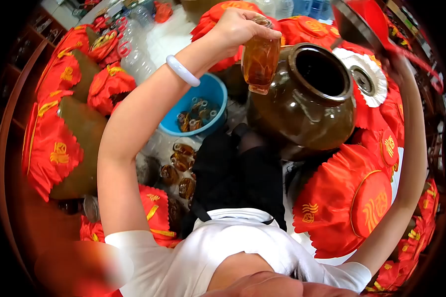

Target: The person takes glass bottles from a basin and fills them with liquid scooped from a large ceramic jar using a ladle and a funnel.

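Note:
My left hand (238, 30) is raised and closed around the neck of a clear glass bottle (260, 64) with amber liquid in it. The bottle hangs upright beside a big brown glazed jar (302, 109), whose wide mouth is uncovered. At the upper right, my right hand (394, 62) is closed on a dark metal funnel (354, 27), above the far side of the jar. A red plastic scoop (374, 20) lies against the funnel, its long handle passing by the same hand. Shadow partly hides those fingers.
A blue basin (220, 101) with several small bottles stands left of the jar. More amber bottles (181, 161) are on the floor by my legs. Jars with red cloth covers (342, 198) crowd both sides. A white pleated lid (364, 74) lies behind the open jar.

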`<control>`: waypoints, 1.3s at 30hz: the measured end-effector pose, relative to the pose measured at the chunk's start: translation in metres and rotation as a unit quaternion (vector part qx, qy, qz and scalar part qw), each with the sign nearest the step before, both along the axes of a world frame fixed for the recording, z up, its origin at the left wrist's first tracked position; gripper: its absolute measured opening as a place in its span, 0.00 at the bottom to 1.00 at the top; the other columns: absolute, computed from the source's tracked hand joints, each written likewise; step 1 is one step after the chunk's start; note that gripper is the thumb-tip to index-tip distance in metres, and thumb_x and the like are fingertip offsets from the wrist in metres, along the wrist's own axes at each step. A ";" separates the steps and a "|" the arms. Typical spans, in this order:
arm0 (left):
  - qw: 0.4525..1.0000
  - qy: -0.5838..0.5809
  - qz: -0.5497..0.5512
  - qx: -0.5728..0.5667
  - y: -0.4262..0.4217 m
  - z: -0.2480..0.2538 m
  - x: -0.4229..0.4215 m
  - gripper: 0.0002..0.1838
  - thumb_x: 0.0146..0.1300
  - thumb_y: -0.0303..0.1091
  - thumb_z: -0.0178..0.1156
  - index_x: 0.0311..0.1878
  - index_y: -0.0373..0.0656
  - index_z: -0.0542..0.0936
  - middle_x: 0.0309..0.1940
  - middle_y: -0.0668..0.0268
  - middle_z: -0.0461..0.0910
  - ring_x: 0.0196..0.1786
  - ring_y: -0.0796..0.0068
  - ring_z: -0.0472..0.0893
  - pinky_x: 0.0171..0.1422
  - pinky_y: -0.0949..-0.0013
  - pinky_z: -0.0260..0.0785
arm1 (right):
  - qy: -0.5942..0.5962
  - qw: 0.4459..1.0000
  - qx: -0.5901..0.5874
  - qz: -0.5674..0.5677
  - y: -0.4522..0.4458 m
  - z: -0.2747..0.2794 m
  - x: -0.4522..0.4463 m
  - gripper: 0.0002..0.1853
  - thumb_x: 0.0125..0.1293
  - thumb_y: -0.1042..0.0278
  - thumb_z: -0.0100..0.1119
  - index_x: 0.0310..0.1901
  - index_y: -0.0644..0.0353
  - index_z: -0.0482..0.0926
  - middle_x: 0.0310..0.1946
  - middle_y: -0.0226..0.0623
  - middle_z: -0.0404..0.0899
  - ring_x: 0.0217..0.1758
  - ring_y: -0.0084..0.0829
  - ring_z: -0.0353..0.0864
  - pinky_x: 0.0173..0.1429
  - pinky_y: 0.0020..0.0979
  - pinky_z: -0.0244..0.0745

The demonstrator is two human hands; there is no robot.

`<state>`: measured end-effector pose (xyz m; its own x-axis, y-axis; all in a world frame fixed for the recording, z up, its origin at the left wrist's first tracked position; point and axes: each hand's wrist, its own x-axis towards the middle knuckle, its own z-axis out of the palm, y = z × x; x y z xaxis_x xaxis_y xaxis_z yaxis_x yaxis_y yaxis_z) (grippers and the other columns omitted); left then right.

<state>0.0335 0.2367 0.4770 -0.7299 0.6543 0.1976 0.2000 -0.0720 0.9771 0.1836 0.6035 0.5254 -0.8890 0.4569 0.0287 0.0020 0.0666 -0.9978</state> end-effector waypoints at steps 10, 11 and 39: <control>0.992 0.016 0.104 -0.065 -0.119 -0.097 -0.043 0.16 0.51 0.21 0.66 0.46 0.32 0.80 0.43 0.62 0.81 0.44 0.77 0.79 0.53 0.72 0.71 | 0.078 0.995 -0.050 0.018 0.052 -0.199 0.039 0.13 0.69 0.62 0.47 0.38 0.64 0.75 0.21 0.37 0.75 0.16 0.24 0.69 0.24 0.24 0.66; 0.990 0.013 0.117 -0.079 -0.129 -0.112 -0.049 0.17 0.51 0.21 0.67 0.47 0.33 0.80 0.42 0.62 0.81 0.45 0.77 0.78 0.53 0.72 0.71 | 0.071 0.996 -0.035 0.038 0.052 -0.203 0.042 0.13 0.69 0.61 0.47 0.38 0.64 0.75 0.23 0.36 0.75 0.17 0.23 0.69 0.24 0.24 0.66; 0.948 -0.042 0.080 -0.304 -0.209 -0.441 -0.094 0.18 0.47 0.28 0.71 0.41 0.32 0.77 0.59 0.49 0.71 0.63 0.53 0.70 0.64 0.60 0.66 | -0.037 0.995 0.066 -0.069 0.033 -0.178 0.070 0.16 0.69 0.56 0.48 0.38 0.63 0.75 0.22 0.33 0.76 0.11 0.21 0.66 0.15 0.20 0.60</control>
<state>-0.0602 0.0277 0.0355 -0.8263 0.5079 -0.2435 0.0802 0.5340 0.8416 0.2538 0.6366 0.3471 -0.8203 0.5709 0.0330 0.0936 0.1910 -0.9771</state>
